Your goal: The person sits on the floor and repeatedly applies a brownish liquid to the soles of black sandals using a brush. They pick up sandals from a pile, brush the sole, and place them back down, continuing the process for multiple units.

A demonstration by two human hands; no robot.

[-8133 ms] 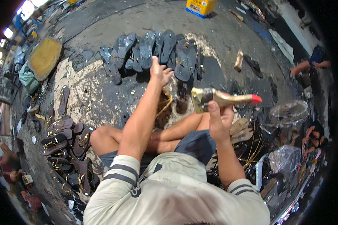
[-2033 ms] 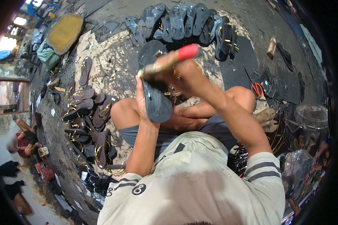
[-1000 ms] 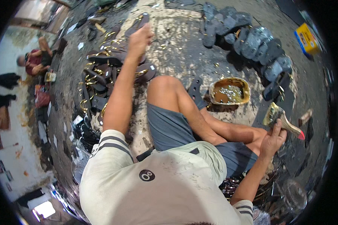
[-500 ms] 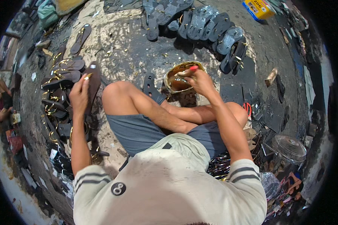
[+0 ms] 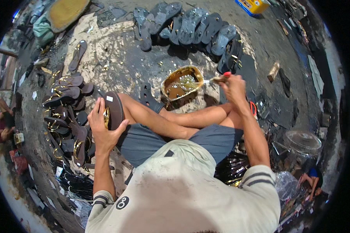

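My left hand (image 5: 104,130) grips a brown sandal (image 5: 115,106) with a gold strap, its thumb on one side and fingers on the other. The sandal is held up beside my left knee, a small white sticker at its upper end. My right hand (image 5: 235,90) is closed round a brush (image 5: 210,81) with a red-ended handle. The brush's bristle end reaches over the right rim of an oval tub (image 5: 163,90), which holds shiny amber-brown liquid. More sandals with gold straps (image 5: 64,95) lie heaped left of my left hand.
Beyond the tub, dark soles (image 5: 192,27) stand in a curved row. A single sandal (image 5: 78,55) lies at the far left. At the right are a wood piece (image 5: 273,72), red-handled scissors (image 5: 253,109) and a fan (image 5: 302,142). A yellow-blue container (image 5: 252,6) stands far right. Other people sit at both edges.
My left hand has moved right and nearer, bringing the sandal beside my knee. My right hand has drawn back rightward from the tub with the brush. The view has shifted slightly.
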